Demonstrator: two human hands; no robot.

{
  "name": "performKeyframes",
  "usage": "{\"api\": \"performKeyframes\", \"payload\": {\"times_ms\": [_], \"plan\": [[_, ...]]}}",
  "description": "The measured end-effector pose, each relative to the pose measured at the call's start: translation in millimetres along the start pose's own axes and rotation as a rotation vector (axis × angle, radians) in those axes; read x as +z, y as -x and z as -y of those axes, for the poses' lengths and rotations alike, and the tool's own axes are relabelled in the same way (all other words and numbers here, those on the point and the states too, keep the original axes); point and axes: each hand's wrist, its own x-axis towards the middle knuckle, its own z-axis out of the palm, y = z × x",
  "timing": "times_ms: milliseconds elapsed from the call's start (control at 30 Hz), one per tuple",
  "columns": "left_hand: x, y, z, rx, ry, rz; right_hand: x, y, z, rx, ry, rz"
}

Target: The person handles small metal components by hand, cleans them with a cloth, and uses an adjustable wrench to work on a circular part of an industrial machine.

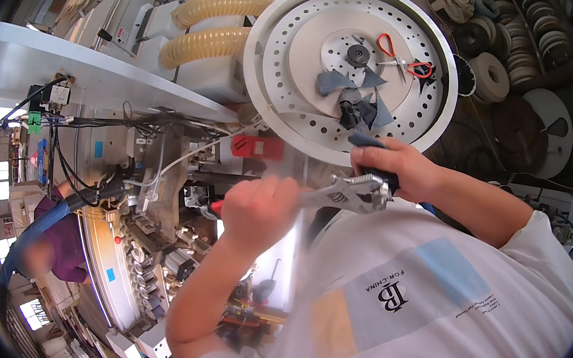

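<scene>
My left hand (262, 211) is closed around a silver metal hand tool (348, 193) with a jaw-like head. Blur hides its exact kind; a bit of red shows at the far side of my fist. In front of my shirt, my right hand (402, 169) is closed on a dark grey-blue cloth piece (367, 141). A black part shows between that hand and the tool's head, and I cannot make out its kind. Just beyond lies a large round perforated metal disc (283, 45) with a raised rim. Torn dark cloth scraps (356, 106) and red-handled scissors (397, 62) rest on it.
Ribbed yellowish hoses (221, 8) run behind the disc at the left. A red box (257, 148) sits beside its rim. Cables (132, 122) hang from a machine frame. A person in a purple top (63, 233) stands far left. Stacked rolls (519, 46) fill the right.
</scene>
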Motion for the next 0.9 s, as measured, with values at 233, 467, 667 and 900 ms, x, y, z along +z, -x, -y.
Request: {"api": "performKeyframes", "payload": {"times_ms": [233, 467, 667, 900], "plan": [[27.4, 17.5, -21.4, -0.282, 0.078, -0.031, 18.7, -14.7, -7.3, -0.29, -0.111, -0.267], [26.7, 19.7, -21.8, -0.252, 0.073, -0.128, 25.6, -7.0, -12.4, -0.134, -0.135, -0.221], [33.3, 28.3, -16.2, -0.186, 0.088, -0.235, 40.7, -4.6, -7.7, -0.012, -0.237, -0.131], [16.5, 24.2, -12.1, 0.015, -0.079, -0.231, 43.1, 1.5, -22.5, 0.161, -0.261, -0.065]]}}
